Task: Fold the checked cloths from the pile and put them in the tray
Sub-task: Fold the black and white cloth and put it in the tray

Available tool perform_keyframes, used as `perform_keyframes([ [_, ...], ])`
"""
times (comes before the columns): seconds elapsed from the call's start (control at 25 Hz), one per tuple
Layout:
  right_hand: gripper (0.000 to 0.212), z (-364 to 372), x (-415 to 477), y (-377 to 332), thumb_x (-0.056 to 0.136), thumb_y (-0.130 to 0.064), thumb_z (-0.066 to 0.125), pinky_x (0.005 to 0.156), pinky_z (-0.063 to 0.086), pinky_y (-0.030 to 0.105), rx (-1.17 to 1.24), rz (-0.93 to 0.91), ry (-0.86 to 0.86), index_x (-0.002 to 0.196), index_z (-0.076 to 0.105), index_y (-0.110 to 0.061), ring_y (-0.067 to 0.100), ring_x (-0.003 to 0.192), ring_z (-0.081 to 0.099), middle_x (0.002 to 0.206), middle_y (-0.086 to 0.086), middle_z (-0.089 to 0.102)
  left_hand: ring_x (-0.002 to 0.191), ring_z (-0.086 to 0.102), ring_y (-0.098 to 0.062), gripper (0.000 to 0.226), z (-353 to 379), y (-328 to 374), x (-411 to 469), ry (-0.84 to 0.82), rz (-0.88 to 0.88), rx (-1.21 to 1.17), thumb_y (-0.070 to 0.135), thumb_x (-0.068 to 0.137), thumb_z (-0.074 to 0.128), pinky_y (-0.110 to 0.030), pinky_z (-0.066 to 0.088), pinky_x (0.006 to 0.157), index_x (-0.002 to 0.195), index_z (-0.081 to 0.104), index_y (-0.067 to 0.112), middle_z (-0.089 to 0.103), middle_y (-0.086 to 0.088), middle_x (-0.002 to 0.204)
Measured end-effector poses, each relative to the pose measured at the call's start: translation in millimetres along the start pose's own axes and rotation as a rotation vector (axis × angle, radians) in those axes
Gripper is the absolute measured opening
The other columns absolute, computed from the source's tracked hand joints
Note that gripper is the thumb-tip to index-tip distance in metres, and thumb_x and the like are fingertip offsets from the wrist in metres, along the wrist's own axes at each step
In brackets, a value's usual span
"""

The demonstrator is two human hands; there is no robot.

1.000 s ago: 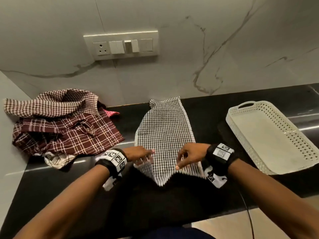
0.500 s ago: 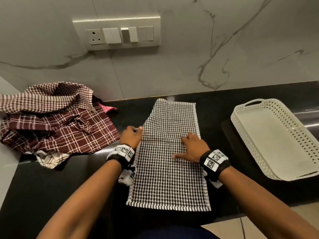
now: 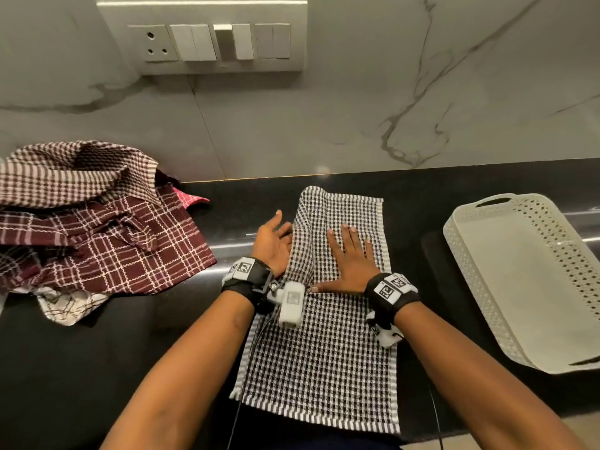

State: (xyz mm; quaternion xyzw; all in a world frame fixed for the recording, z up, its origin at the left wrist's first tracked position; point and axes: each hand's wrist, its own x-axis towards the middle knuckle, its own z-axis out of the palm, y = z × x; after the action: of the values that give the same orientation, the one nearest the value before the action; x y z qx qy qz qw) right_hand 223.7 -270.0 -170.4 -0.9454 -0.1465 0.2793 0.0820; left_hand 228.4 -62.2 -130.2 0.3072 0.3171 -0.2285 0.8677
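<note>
A black-and-white checked cloth (image 3: 324, 352) lies spread out lengthwise on the black counter, its near edge at the counter's front. My right hand (image 3: 352, 258) rests flat on its far half, fingers spread. My left hand (image 3: 272, 241) is at the cloth's left edge, palm turned up, fingers apart, with the cloth's edge lifted against it. The pile of maroon and brown checked cloths (image 3: 91, 222) sits at the left. The white perforated tray (image 3: 552, 326) stands at the right with nothing in it.
A marble wall with a switch panel (image 3: 211, 37) rises right behind the counter (image 3: 97, 352). The counter's front edge runs just under my forearms. Both wrists wear bands with markers, and a cable hangs from the left one.
The cloth went from held by its near corners to laid flat. My right hand has opened flat on it and slid farther up. My left hand turned palm up at the left edge.
</note>
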Motion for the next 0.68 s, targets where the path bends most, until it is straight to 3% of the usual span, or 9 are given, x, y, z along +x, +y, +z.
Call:
perform_keyframes([
  [0.04,0.143,0,-1,5,0.046,-0.104,0.043,0.109,-0.025,0.053,0.002,-0.024,-0.006,0.146,-0.034,-0.038,0.026,0.142,-0.039,0.156,0.004,-0.041,0.085,0.069,-0.024,0.032,3,6,7,0.034,0.098,-0.051,0.029,0.095,0.059,-0.040,0.056,0.070,0.122,0.054,0.014,0.065,-0.010,0.107],
  [0.12,0.141,-2,1,11,0.044,-0.106,0.041,0.108,-0.027,0.051,-0.018,-0.053,-0.005,0.143,-0.038,-0.041,0.024,0.141,-0.040,0.155,0.002,-0.042,0.102,0.067,-0.026,0.046,1,28,15,0.146,0.313,0.052,-0.002,0.091,0.056,-0.045,0.056,0.087,0.134,0.053,0.012,0.065,-0.011,0.119],
  [0.2,0.140,-9,8,13,0.047,-0.104,0.044,0.110,-0.026,0.052,-0.047,-0.097,-0.021,0.144,-0.036,-0.042,0.024,0.142,-0.039,0.154,0.001,-0.043,0.111,0.066,-0.028,0.050,-13,46,12,0.327,0.434,0.422,-0.016,0.084,0.053,-0.040,0.053,0.096,0.127,0.062,0.007,0.069,-0.012,0.118],
  [0.32,0.135,-31,23,8,0.058,-0.092,0.059,0.112,-0.022,0.050,-0.109,-0.212,-0.039,0.152,-0.022,-0.039,0.026,0.148,-0.029,0.160,0.001,-0.033,0.112,0.063,-0.026,0.038,-47,51,-4,0.531,0.523,1.120,-0.001,0.082,0.068,-0.031,0.047,0.099,0.119,0.067,0.007,0.064,-0.013,0.122],
  [0.4,0.128,-51,30,-6,0.064,-0.078,0.070,0.118,-0.015,0.053,-0.142,-0.283,-0.057,0.156,-0.009,-0.036,0.026,0.151,-0.021,0.164,0.001,-0.021,0.113,0.053,-0.024,0.048,-65,47,-12,0.614,0.643,1.316,0.014,0.079,0.076,-0.033,0.040,0.107,0.124,0.059,0.014,0.049,-0.013,0.132],
  [0.44,0.122,-58,31,-15,0.067,-0.071,0.073,0.121,-0.008,0.055,-0.147,-0.312,-0.043,0.157,-0.001,-0.036,0.026,0.152,-0.013,0.166,0.000,-0.013,0.117,0.048,-0.024,0.051,-66,46,-12,0.616,0.764,1.376,0.016,0.079,0.075,-0.036,0.037,0.109,0.125,0.055,0.018,0.043,-0.011,0.135],
  [0.52,0.099,-59,21,-28,0.075,-0.061,0.073,0.121,0.016,0.056,-0.062,-0.280,0.085,0.155,0.020,-0.034,0.028,0.151,0.012,0.164,0.003,0.013,0.131,0.037,-0.023,0.051,-54,47,-5,0.451,0.939,1.571,0.010,0.082,0.066,-0.044,0.034,0.114,0.128,0.052,0.025,0.041,-0.006,0.140],
  [0.6,0.082,-43,-1,-35,0.080,-0.064,0.066,0.109,0.040,0.051,0.068,-0.053,0.246,0.146,0.037,-0.025,0.030,0.138,0.037,0.150,0.008,0.035,0.144,0.025,-0.026,0.055,-34,41,7,0.189,0.812,1.871,0.017,0.088,0.060,-0.049,0.025,0.119,0.139,0.044,0.029,0.034,-0.006,0.153],
  [0.68,0.100,-13,-31,-39,0.073,-0.077,0.061,0.106,0.041,0.055,0.028,0.201,0.161,0.148,0.030,-0.018,0.035,0.139,0.033,0.154,0.015,0.029,0.149,0.014,-0.031,0.065,-21,30,18,0.102,0.548,2.194,0.046,0.094,0.053,-0.051,0.019,0.119,0.151,0.027,0.030,0.017,-0.007,0.163],
])
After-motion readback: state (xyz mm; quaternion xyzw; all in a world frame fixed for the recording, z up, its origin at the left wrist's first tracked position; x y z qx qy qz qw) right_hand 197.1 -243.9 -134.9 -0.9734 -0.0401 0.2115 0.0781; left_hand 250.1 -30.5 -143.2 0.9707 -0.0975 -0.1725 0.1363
